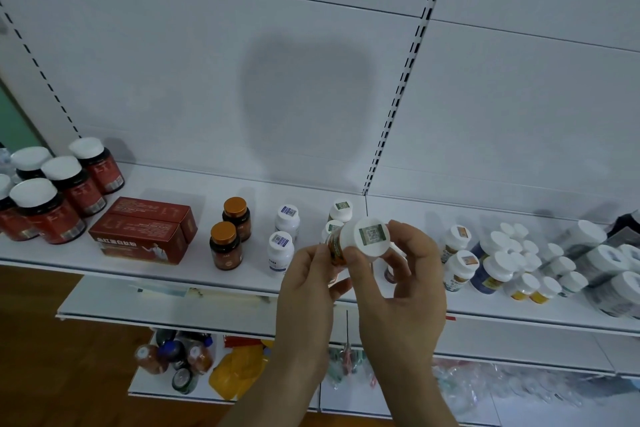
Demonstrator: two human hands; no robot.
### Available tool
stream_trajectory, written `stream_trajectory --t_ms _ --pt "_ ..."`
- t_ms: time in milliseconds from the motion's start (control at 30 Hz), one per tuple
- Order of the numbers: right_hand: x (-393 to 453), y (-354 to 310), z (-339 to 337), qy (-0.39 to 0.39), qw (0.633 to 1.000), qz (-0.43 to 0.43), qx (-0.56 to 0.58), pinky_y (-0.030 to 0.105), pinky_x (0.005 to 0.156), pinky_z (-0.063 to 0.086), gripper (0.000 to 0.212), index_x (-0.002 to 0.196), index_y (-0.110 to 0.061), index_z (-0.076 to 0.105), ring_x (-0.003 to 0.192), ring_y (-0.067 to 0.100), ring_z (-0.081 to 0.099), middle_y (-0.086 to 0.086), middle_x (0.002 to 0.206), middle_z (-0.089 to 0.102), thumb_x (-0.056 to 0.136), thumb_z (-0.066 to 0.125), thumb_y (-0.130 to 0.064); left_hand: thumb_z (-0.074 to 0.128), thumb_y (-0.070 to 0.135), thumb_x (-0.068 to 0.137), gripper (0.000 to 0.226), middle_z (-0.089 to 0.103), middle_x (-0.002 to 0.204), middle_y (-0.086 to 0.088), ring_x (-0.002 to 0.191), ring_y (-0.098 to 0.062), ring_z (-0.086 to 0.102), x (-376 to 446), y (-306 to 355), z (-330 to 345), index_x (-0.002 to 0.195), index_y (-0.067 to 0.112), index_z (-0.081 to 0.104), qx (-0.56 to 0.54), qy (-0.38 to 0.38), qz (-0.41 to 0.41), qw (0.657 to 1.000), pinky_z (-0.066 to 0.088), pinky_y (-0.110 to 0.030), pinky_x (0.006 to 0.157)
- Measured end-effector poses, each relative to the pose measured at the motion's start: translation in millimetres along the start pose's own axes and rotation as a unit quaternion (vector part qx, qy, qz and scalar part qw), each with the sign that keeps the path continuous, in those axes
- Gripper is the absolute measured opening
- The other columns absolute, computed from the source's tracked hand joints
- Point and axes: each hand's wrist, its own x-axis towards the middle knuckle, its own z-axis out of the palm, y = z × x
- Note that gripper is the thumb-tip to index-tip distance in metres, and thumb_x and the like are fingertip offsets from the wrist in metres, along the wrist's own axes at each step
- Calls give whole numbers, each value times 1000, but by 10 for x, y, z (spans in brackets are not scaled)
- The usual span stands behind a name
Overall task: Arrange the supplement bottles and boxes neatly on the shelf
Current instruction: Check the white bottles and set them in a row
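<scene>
Both hands hold one supplement bottle with a white cap, a green code sticker and an orange label, tipped so the cap faces me, just above the white shelf. My left hand pinches its body from the left. My right hand curls round the cap side. Behind it stand two matching white-capped bottles. To the left are two white bottles with blue stickers, two amber bottles with orange caps, two red boxes and several red bottles with white caps.
A crowded group of white-capped bottles fills the shelf to the right, with wrapped packs at the far right. Lower shelves hold dark bottles, a yellow packet and clear plastic wrapping. The white back panel rises behind.
</scene>
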Motion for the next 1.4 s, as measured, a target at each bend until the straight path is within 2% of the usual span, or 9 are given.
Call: stream_trajectory --t_ms 200,267,400,500,733,933,1133,1267,1400 --pt "20 101 -37 7 1000 -10 -1 28 87 55 37 110 -51 59 110 27 64 -5 116 62 88 74 -25 55 31 96 28 74 109 -3 102 -20 72 -35 -17 13 115 13 62 -45 -13 34 998 56 -39 95" --pt "20 142 -53 17 1000 11 -4 25 85 55 28 110 -46 60 110 25 65 -4 116 64 91 69 -28 59 40 85 40 74 107 0 101 -18 72 -68 -1 22 115 14 60 -32 -10 76 997 56 -37 93" --pt "65 251 -124 16 997 55 -60 16 87 53 12 110 -28 68 115 9 60 -3 121 62 99 62 -27 66 41 81 32 71 106 19 102 -5 69 -82 17 29 110 29 59 84 49 201 975 59 -31 87" --pt "99 247 -146 -37 988 143 -49 5 83 47 19 96 -37 70 108 -5 59 -8 119 64 98 61 -21 72 52 75 50 65 111 19 107 -12 66 -54 -12 22 117 30 55 135 88 262 952 61 -36 85" --pt "40 319 -177 -53 971 233 -8 38 96 53 32 94 -30 80 110 9 65 -10 113 72 96 55 -10 67 66 75 55 56 112 25 106 -7 58 -6 -10 -7 120 46 42 233 88 381 890 49 -11 87" --pt "81 298 -248 -47 965 256 -15 35 88 56 35 91 -31 78 94 13 66 -9 92 74 97 51 -10 58 74 79 61 56 113 18 104 -11 59 26 -39 -38 125 36 46 257 70 381 885 47 -8 86" --pt "261 194 -357 -82 961 261 46 27 79 58 25 107 -29 75 95 10 72 -8 97 76 102 52 -19 58 67 85 65 56 116 7 105 -10 58 163 -142 -151 127 18 58 336 4 385 859 44 -4 84" --pt "464 180 -446 -125 971 199 -44 16 65 55 10 100 -30 72 82 6 71 -14 88 76 97 63 -29 52 74 82 64 60 115 9 101 -5 58 197 -243 -199 123 25 57 390 -32 327 860 40 2 82" --pt "579 211 -491 -176 965 131 -145 19 64 56 8 92 -37 69 81 3 70 -20 85 72 88 73 -32 60 64 79 60 58 120 14 102 0 52 238 -350 -204 128 30 53 441 -58 262 856 39 -1 84"
